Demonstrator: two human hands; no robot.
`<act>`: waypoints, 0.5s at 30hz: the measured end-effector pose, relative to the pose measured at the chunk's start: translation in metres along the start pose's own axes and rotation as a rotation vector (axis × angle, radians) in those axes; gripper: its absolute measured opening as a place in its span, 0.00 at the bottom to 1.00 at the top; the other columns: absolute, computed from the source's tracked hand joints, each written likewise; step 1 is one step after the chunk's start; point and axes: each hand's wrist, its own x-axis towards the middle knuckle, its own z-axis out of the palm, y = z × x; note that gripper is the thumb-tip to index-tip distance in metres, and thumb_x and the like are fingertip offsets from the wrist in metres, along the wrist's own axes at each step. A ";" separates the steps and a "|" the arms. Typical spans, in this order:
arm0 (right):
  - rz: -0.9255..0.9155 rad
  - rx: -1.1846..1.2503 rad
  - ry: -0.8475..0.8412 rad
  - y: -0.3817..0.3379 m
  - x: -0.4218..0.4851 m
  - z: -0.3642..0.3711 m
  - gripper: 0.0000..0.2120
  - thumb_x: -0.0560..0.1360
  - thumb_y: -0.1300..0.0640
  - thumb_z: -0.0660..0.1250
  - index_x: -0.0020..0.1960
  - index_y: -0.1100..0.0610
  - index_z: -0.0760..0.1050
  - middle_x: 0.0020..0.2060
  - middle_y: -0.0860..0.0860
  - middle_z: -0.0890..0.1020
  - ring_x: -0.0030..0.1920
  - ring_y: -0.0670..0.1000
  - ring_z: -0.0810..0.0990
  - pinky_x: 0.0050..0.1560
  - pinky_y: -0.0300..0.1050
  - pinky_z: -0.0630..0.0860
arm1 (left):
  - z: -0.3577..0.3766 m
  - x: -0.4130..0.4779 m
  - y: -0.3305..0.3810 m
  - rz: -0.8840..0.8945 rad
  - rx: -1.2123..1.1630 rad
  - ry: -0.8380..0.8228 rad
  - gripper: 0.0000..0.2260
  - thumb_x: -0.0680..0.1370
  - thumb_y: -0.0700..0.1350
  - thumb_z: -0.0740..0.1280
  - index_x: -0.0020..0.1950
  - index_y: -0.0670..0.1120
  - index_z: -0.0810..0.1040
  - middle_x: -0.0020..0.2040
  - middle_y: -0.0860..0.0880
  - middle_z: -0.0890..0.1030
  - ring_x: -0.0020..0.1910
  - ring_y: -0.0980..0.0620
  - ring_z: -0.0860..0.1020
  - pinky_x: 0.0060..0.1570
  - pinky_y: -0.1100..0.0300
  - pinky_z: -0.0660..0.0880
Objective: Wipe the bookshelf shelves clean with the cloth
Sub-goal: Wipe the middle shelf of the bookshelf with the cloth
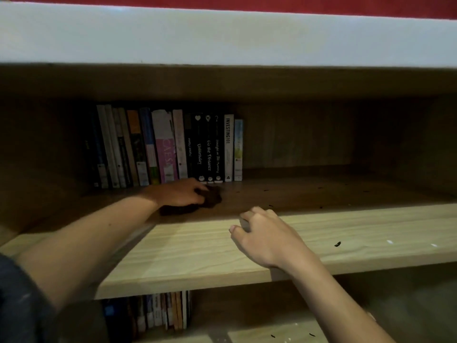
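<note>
My left hand reaches deep into the wooden bookshelf and grips a dark brown cloth pressed onto the shelf board, just in front of the row of books. The cloth bunches under my palm and sticks out to the right of my fingers. My right hand rests on the lit front part of the same shelf with its fingers loosely curled, holding nothing. Small dark specks lie scattered on the board to the right.
The books stand upright at the back left of the shelf. A white top panel overhangs the opening. A lower shelf holds another row of books. The shelf's right half holds only specks.
</note>
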 end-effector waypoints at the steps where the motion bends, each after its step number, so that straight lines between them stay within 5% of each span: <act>1: -0.001 -0.010 0.002 -0.001 0.000 0.000 0.24 0.78 0.44 0.52 0.68 0.57 0.67 0.67 0.51 0.69 0.66 0.54 0.65 0.64 0.50 0.65 | -0.001 0.002 -0.005 -0.053 0.006 0.026 0.12 0.79 0.44 0.61 0.61 0.50 0.76 0.53 0.50 0.77 0.50 0.52 0.76 0.48 0.61 0.71; 5: 0.015 0.000 0.008 -0.001 0.001 -0.002 0.24 0.78 0.45 0.52 0.67 0.57 0.68 0.66 0.51 0.69 0.65 0.54 0.66 0.63 0.50 0.65 | 0.015 0.025 0.026 -0.039 -0.046 0.063 0.15 0.80 0.45 0.59 0.67 0.49 0.72 0.65 0.47 0.73 0.61 0.49 0.72 0.60 0.60 0.67; 10: 0.023 0.024 0.001 -0.001 0.001 -0.005 0.23 0.77 0.45 0.53 0.65 0.57 0.69 0.65 0.51 0.70 0.64 0.53 0.66 0.62 0.50 0.67 | 0.020 0.009 0.030 0.081 -0.108 0.030 0.13 0.79 0.43 0.60 0.60 0.51 0.77 0.59 0.51 0.78 0.54 0.52 0.75 0.56 0.59 0.69; 15: 0.023 0.052 0.265 0.003 -0.026 -0.009 0.16 0.78 0.46 0.54 0.58 0.53 0.74 0.56 0.48 0.75 0.53 0.48 0.74 0.52 0.44 0.73 | 0.023 0.016 0.041 -0.004 -0.090 0.065 0.16 0.79 0.48 0.59 0.66 0.49 0.73 0.67 0.47 0.73 0.62 0.48 0.72 0.59 0.58 0.67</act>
